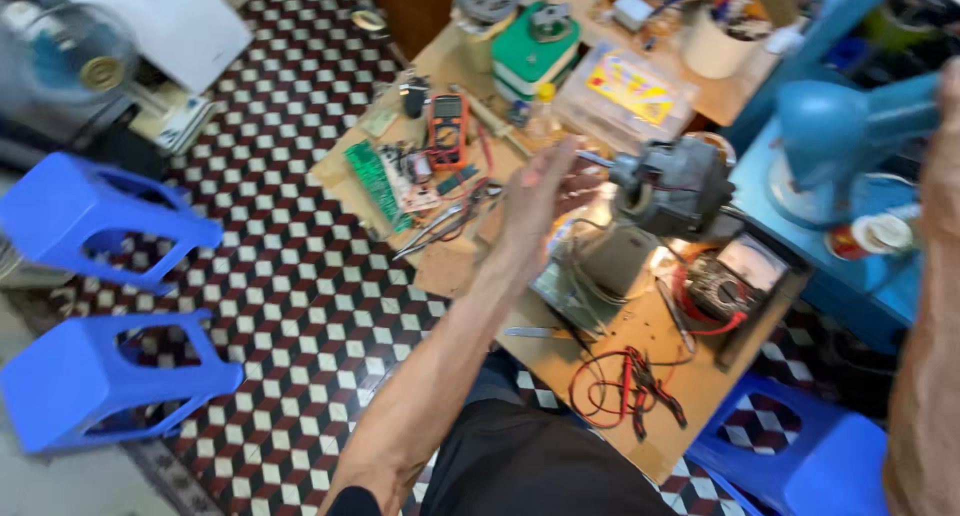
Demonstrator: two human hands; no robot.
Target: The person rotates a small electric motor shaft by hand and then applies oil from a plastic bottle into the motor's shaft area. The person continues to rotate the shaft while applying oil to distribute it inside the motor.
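My left hand (pixel 538 198) reaches over the low wooden table (pixel 655 446), open with its fingers spread, the fingertips just beside the shaft of a grey electric motor (pixel 675 184). The motor sits on the neck of a blue fan body (pixel 835 126). My right forearm (pixel 930 306) runs up the right edge. Its hand meets the blue fan neck at the frame's border, and the grip is cut off from view. Under the motor lies a grey block (pixel 610 261) with wires.
An orange multimeter (pixel 447 128), a green circuit board (pixel 372 181), an analog meter (pixel 735 276) and red and black test leads (pixel 630 388) lie on the table. Blue plastic stools (pixel 100 221) stand on the checkered floor at left and lower right.
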